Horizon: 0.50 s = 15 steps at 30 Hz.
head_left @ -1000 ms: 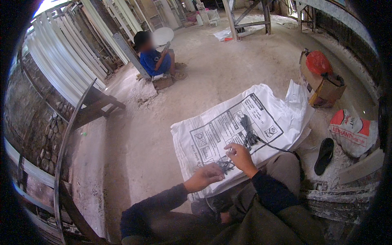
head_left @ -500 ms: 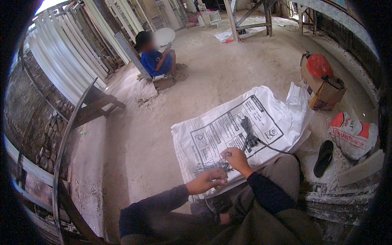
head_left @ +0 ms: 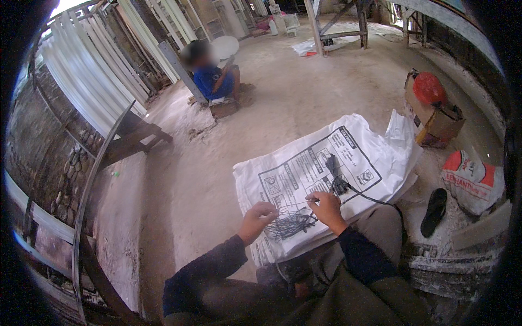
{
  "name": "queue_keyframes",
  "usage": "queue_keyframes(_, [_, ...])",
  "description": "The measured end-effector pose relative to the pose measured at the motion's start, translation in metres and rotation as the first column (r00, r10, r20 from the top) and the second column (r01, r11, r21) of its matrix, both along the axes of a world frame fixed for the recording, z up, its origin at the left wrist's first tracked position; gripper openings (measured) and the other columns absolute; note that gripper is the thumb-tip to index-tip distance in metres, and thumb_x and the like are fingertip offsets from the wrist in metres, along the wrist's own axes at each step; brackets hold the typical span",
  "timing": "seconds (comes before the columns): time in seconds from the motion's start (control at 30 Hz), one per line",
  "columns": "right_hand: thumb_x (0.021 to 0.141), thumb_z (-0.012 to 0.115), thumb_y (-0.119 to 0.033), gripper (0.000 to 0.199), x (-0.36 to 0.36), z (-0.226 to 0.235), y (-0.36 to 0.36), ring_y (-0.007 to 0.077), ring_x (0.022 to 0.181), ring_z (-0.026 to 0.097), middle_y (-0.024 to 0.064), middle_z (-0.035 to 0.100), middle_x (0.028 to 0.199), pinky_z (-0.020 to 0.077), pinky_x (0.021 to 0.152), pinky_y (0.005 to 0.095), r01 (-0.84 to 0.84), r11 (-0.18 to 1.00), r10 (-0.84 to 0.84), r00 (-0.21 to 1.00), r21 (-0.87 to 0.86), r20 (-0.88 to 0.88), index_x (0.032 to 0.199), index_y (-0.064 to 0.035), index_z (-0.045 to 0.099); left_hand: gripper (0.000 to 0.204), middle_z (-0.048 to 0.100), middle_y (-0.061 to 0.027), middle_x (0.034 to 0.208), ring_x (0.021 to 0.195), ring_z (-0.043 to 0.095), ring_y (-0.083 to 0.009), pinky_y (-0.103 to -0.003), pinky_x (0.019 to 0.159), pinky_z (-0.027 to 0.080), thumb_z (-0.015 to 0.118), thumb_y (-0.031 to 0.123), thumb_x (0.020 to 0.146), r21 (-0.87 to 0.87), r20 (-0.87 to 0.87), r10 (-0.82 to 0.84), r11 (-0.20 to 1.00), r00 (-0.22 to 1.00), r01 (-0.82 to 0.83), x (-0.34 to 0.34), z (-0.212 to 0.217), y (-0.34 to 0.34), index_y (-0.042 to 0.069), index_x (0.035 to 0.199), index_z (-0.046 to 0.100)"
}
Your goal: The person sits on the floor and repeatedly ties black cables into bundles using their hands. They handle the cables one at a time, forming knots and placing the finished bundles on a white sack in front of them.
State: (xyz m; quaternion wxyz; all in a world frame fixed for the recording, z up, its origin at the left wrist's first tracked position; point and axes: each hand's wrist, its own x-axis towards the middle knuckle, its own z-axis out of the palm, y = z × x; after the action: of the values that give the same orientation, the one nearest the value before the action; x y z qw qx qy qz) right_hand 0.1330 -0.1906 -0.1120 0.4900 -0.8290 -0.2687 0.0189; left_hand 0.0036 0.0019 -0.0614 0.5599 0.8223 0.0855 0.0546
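A white printed sack lies flat in front of my knees. On its near part is a loose pile of thin dark wires or strings; which of the two, I cannot tell. My left hand is at the left of this pile, its fingers pinched together. My right hand is to the right, thumb and forefinger also closed. A thin strand runs between the two pinches, above the pile. Beyond my right hand lies a bundled black cord, whose thicker tail leads right toward my knee.
To the right are a black sandal, a red-and-white bag and a cardboard box with a red plastic bundle. A person in blue sits low at the far left. A wooden bench stands at left.
My left hand has moved up and left, away from the near edge of the pile, and its fingers have closed. The right hand has shifted slightly right. The strand now stretches between them.
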Motion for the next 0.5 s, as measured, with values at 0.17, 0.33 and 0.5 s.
queue_keyframes(0.17, [0.071,0.065,-0.026,0.022,-0.008,0.023,-0.007,0.0226,0.067,0.058,0.0098,0.060,0.068,0.0433,0.062,0.0316,-0.174,0.981,0.151,0.962,-0.084,-0.225,0.076,-0.0043,0.063,0.017,0.058,-0.0067,0.085,0.074,0.055,-0.0137,-0.025,0.065,0.044,0.061,0.014,0.075,-0.102,-0.154,0.273,0.952,0.950,-0.290,-0.001,-0.009,0.013,0.001,0.084,0.060])
queue_keyframes(0.33, [0.075,0.062,-0.026,0.025,-0.014,0.011,-0.008,0.0231,0.065,0.057,0.0117,0.060,0.070,0.0429,0.061,0.0309,-0.413,0.910,0.412,0.893,0.034,-0.182,0.078,-0.0016,0.062,0.023,0.059,-0.0123,0.088,0.079,0.056,-0.0172,-0.029,0.069,0.044,0.055,0.018,0.079,0.229,-0.198,0.119,0.971,0.973,-0.073,-0.007,-0.018,0.029,-0.002,0.092,0.057])
queue_keyframes(0.5, [0.079,0.058,-0.026,0.027,-0.021,0.027,-0.009,0.0241,0.066,0.057,0.0148,0.058,0.070,0.0423,0.060,0.0327,-0.445,0.893,0.447,0.894,-0.068,0.019,0.076,0.0002,0.061,0.029,0.057,-0.0149,0.093,0.083,0.053,-0.0204,-0.032,0.075,0.042,0.045,0.016,0.082,0.216,-0.336,-0.237,0.923,0.912,0.319,-0.015,-0.014,0.017,-0.004,0.102,0.051])
